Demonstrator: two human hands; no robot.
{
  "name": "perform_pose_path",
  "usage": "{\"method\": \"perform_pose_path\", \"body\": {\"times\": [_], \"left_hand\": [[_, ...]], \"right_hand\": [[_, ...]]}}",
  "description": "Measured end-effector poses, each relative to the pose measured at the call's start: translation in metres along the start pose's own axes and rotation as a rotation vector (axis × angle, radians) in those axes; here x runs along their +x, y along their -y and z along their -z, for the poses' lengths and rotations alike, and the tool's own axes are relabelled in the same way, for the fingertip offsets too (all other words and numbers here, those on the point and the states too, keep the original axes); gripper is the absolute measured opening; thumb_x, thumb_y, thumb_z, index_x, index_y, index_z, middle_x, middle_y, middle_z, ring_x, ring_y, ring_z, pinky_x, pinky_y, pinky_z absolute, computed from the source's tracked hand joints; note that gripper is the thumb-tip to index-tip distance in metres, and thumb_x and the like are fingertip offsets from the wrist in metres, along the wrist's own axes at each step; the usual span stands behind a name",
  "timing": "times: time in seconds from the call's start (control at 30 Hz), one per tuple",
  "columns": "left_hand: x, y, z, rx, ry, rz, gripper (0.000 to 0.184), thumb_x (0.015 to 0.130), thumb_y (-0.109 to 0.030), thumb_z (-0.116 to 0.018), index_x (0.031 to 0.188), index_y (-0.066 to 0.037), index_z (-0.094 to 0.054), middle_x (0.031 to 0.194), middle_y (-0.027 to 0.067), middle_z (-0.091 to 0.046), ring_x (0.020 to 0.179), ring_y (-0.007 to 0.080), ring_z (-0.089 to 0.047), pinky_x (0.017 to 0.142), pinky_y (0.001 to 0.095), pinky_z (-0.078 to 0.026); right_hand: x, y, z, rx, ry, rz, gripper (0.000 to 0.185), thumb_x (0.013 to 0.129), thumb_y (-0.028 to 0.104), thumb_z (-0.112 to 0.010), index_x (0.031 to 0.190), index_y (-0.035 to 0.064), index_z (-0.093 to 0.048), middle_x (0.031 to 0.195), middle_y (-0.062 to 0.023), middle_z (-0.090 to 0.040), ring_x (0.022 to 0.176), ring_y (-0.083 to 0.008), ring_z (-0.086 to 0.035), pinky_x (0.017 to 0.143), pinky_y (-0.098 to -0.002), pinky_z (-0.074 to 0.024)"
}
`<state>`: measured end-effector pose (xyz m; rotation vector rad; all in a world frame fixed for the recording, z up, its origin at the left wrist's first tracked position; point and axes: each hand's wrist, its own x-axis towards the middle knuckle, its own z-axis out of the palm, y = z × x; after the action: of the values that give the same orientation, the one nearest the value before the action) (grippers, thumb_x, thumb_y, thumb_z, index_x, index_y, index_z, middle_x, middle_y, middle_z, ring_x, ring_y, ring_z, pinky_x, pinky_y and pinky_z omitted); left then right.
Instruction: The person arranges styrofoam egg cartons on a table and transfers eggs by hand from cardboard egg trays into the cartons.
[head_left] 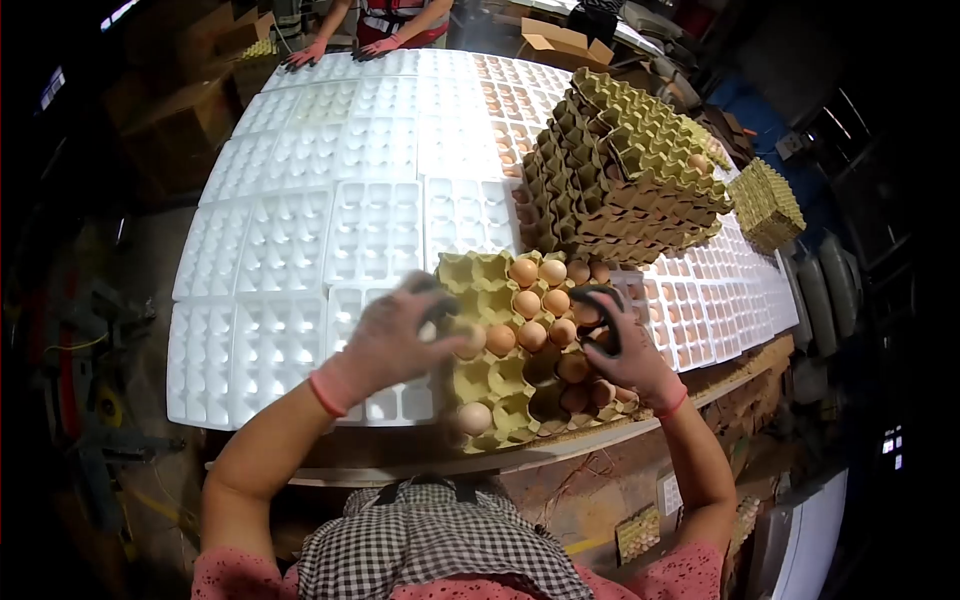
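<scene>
A pulp egg tray (480, 378) with eggs in part of its cups lies at the table's front edge. My left hand (395, 325), in a pink glove with dark fingertips, is curled at the tray's left side; it is blurred, with an egg (468, 340) at its fingertips. Over the tray's right part, my right hand (625, 340) has its fingers curled round an egg (587, 314). White foam trays (375, 232) with moulded cups lie to the left, and foam trays holding eggs (690, 322) lie to the right.
Behind the egg tray rises a tall stack of pulp trays (620, 180). A smaller stack (766, 205) stands at the right edge. Across the table, a person's gloved hands (380, 47) rest on the far foam trays. Cardboard boxes (185, 120) are at the back left.
</scene>
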<state>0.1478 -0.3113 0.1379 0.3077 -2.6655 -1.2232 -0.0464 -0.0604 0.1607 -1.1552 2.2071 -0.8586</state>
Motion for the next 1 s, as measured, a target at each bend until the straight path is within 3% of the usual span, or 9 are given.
{"method": "perform_pose_path", "body": {"times": [0.07, 0.13, 0.3, 0.4, 0.47, 0.67, 0.8, 0.9, 1.0], "left_hand": [[0.006, -0.006, -0.019, 0.393, 0.145, -0.140, 0.048, 0.077, -0.028, -0.072, 0.115, -0.005, -0.054, 0.105, 0.0144, -0.057, 0.098, 0.0274, -0.062, 0.077, 0.0388, -0.054], [0.018, 0.003, -0.042, 0.517, 0.408, -0.079, 0.054, 0.078, -0.035, -0.069, 0.120, -0.009, -0.048, 0.107, 0.0159, -0.057, 0.099, 0.0286, -0.062, 0.078, 0.0387, -0.054], [0.013, 0.006, -0.010, 0.095, 0.168, -0.043, 0.057, 0.076, -0.027, -0.073, 0.125, -0.007, -0.051, 0.118, 0.0128, -0.061, 0.104, 0.0273, -0.063, 0.087, 0.0368, -0.051], [0.057, 0.053, 0.006, -0.273, -0.284, -0.122, 0.052, 0.079, -0.019, -0.070, 0.128, -0.009, -0.054, 0.125, 0.0116, -0.059, 0.109, 0.0288, -0.060, 0.096, 0.0381, -0.047], [0.104, 0.077, 0.008, -0.110, -0.344, -0.054, 0.049, 0.080, -0.018, -0.069, 0.126, -0.008, -0.055, 0.124, 0.0124, -0.059, 0.110, 0.0288, -0.059, 0.096, 0.0366, -0.046], [0.197, 0.151, -0.025, 0.249, -0.018, 0.174, 0.043, 0.082, -0.036, -0.064, 0.120, -0.016, -0.061, 0.118, 0.0105, -0.059, 0.108, 0.0284, -0.059, 0.094, 0.0387, -0.046], [0.235, 0.173, -0.030, 0.163, -0.317, -0.001, 0.045, 0.085, -0.043, -0.060, 0.118, -0.014, -0.061, 0.119, 0.0128, -0.057, 0.110, 0.0309, -0.056, 0.093, 0.0400, -0.046], [0.254, 0.184, -0.041, 0.558, 0.164, 0.163, 0.052, 0.086, -0.043, -0.058, 0.131, -0.017, -0.051, 0.130, 0.0157, -0.049, 0.119, 0.0362, -0.049, 0.099, 0.0450, -0.040], [0.241, 0.172, -0.034, 0.478, -0.111, 0.072, 0.055, 0.086, -0.039, -0.060, 0.132, -0.012, -0.050, 0.130, 0.0179, -0.049, 0.118, 0.0368, -0.049, 0.100, 0.0454, -0.039]], "right_hand": [[0.014, 0.014, -0.016, -0.766, -0.069, 0.405, 0.058, 0.079, 0.031, -0.072, 0.129, 0.0176, -0.046, 0.115, -0.0156, -0.052, 0.088, -0.0291, -0.063, 0.071, -0.0382, -0.0533], [0.026, 0.007, -0.052, -0.980, -0.042, 0.222, 0.043, 0.070, 0.035, -0.076, 0.107, 0.0236, -0.058, 0.110, -0.0114, -0.050, 0.082, -0.0286, -0.061, 0.063, -0.0413, -0.0502], [0.043, 0.014, -0.010, -0.574, -0.070, 0.291, 0.043, 0.069, 0.026, -0.079, 0.108, 0.0230, -0.061, 0.120, -0.0100, -0.052, 0.093, -0.0299, -0.063, 0.077, -0.0374, -0.0513], [0.109, 0.015, 0.003, -0.227, -0.192, 0.189, 0.052, 0.073, 0.030, -0.077, 0.118, 0.0122, -0.057, 0.103, -0.0127, -0.061, 0.095, -0.0269, -0.064, 0.082, -0.0408, -0.0500], [0.173, 0.008, -0.010, -0.247, -0.227, 0.100, 0.053, 0.077, 0.037, -0.073, 0.120, 0.0101, -0.056, 0.096, -0.0138, -0.065, 0.095, -0.0275, -0.064, 0.083, -0.0400, -0.0500], [0.294, -0.042, -0.067, -0.736, 0.304, -0.133, 0.056, 0.083, 0.055, -0.053, 0.123, 0.0162, -0.058, 0.116, -0.0151, -0.063, 0.110, -0.0300, -0.060, 0.095, -0.0387, -0.0459], [0.340, -0.070, -0.060, -0.366, -0.090, -0.094, 0.049, 0.084, 0.046, -0.061, 0.119, 0.0125, -0.057, 0.120, -0.0185, -0.059, 0.114, -0.0342, -0.057, 0.097, -0.0398, -0.0445], [0.357, -0.091, -0.068, -0.499, 0.154, -0.130, 0.049, 0.087, 0.039, -0.059, 0.123, 0.0068, -0.051, 0.119, -0.0241, -0.057, 0.114, -0.0347, -0.055, 0.097, -0.0423, -0.0431], [0.317, -0.061, -0.044, -0.474, 0.107, 0.037, 0.047, 0.089, 0.036, -0.057, 0.126, 0.0076, -0.050, 0.123, -0.0203, -0.055, 0.115, -0.0342, -0.054, 0.099, -0.0418, -0.0422]]}}
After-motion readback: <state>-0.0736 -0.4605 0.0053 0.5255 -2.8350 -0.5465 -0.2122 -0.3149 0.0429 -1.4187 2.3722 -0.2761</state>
